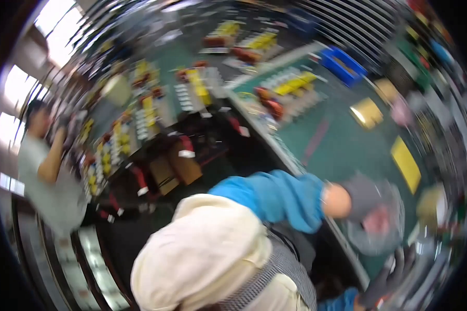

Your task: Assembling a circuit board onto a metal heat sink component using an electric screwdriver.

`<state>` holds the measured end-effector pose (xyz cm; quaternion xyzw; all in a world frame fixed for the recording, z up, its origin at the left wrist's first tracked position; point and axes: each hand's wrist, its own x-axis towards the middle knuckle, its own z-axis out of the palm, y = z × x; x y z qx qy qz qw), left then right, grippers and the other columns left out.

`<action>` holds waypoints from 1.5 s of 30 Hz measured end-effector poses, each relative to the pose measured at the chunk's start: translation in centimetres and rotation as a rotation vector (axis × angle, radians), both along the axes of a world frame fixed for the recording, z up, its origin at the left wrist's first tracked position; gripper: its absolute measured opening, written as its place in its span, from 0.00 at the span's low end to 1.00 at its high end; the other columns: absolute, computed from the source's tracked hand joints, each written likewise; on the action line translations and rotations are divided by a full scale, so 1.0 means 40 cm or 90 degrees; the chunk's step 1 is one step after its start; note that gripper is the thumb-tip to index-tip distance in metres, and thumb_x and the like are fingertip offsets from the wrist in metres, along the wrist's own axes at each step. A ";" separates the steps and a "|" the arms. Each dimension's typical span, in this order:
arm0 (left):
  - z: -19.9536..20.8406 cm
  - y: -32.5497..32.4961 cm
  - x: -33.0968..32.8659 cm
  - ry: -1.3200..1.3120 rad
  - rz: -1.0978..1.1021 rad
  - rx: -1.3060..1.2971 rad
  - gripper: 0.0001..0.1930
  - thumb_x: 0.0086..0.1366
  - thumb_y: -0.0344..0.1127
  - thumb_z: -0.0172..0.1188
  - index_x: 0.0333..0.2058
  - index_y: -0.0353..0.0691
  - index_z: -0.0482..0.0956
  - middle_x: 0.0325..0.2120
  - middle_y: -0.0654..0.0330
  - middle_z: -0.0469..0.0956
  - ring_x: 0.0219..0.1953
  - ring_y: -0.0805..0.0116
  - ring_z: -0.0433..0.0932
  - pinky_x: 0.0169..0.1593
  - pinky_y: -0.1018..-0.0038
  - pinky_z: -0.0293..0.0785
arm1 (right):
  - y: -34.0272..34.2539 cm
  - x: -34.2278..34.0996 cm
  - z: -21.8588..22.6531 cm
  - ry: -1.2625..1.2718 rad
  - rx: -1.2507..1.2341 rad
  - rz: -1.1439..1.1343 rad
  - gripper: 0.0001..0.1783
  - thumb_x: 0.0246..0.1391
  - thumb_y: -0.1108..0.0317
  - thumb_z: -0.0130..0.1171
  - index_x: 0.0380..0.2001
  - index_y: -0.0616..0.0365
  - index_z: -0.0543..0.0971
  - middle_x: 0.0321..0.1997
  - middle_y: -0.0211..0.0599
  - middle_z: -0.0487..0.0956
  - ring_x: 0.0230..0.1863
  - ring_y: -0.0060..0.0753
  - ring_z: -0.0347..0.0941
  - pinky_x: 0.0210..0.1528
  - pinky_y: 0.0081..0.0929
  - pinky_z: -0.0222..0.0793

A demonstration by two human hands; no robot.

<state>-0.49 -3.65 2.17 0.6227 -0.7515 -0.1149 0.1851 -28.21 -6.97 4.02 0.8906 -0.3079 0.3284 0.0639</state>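
My left hand (367, 196), in a grey glove below a blue sleeve cover, reaches over the green tabletop to a clear plastic bag (371, 241). Something pink (377, 220) shows through the bag, too blurred to name. The left fingers are smeared by motion, so whether they grip the bag cannot be told. Lower right, beside the bag, my right hand (392, 274) is also gloved in grey; its fingers look stretched and apart, with no held thing visible.
On the green table (342, 135) lie a yellow-and-white assembly with red-brown coils (288, 93), a blue bin (344, 66), a yellow roll (367, 113) and a yellow card (406, 164). Several similar assemblies line another bench at left, where a person (49, 166) stands. Cardboard boxes (175, 168) sit below.
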 end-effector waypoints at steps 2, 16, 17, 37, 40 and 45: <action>-0.012 0.007 0.005 0.095 0.004 0.027 0.12 0.52 0.35 0.63 0.35 0.37 0.81 0.27 0.45 0.81 0.32 0.44 0.80 0.35 0.56 0.77 | 0.123 -0.041 -0.061 -0.316 0.327 -0.272 0.15 0.62 0.69 0.48 0.44 0.67 0.78 0.56 0.50 0.75 0.58 0.43 0.71 0.62 0.39 0.64; -0.054 -0.075 0.031 0.272 -0.151 -0.108 0.29 0.62 0.25 0.54 0.64 0.36 0.65 0.60 0.49 0.71 0.61 0.59 0.71 0.58 0.68 0.69 | 0.404 -0.360 -0.298 -1.430 0.373 -0.362 0.35 0.62 0.35 0.48 0.46 0.61 0.74 0.41 0.40 0.81 0.35 0.32 0.78 0.33 0.27 0.76; -0.061 -0.082 0.041 0.333 -0.124 -0.068 0.29 0.62 0.24 0.53 0.64 0.36 0.65 0.61 0.51 0.70 0.62 0.59 0.70 0.60 0.68 0.67 | 0.407 -0.381 -0.297 -1.433 0.334 -0.386 0.35 0.62 0.35 0.48 0.46 0.61 0.74 0.41 0.40 0.81 0.35 0.32 0.78 0.33 0.27 0.76; -0.026 -0.085 -0.040 0.492 -0.122 -0.103 0.28 0.62 0.25 0.55 0.62 0.29 0.66 0.60 0.49 0.70 0.64 0.60 0.67 0.65 0.69 0.60 | 0.641 -0.488 -0.266 -1.330 -0.113 -0.532 0.25 0.63 0.46 0.53 0.45 0.60 0.72 0.30 0.36 0.76 0.27 0.29 0.70 0.28 0.26 0.67; -0.038 -0.097 -0.058 0.559 -0.084 -0.077 0.28 0.61 0.25 0.55 0.62 0.28 0.66 0.59 0.49 0.70 0.62 0.62 0.68 0.64 0.70 0.62 | 0.716 -0.537 -0.297 -1.420 -0.141 -0.532 0.25 0.64 0.46 0.53 0.41 0.63 0.73 0.30 0.36 0.74 0.26 0.28 0.68 0.27 0.24 0.65; -0.032 -0.090 -0.055 0.574 -0.036 -0.105 0.28 0.63 0.27 0.58 0.62 0.29 0.66 0.57 0.49 0.72 0.59 0.64 0.70 0.62 0.72 0.65 | 0.732 -0.497 -0.346 -1.434 -0.083 -0.541 0.29 0.64 0.43 0.51 0.43 0.64 0.74 0.32 0.36 0.75 0.29 0.27 0.68 0.29 0.21 0.65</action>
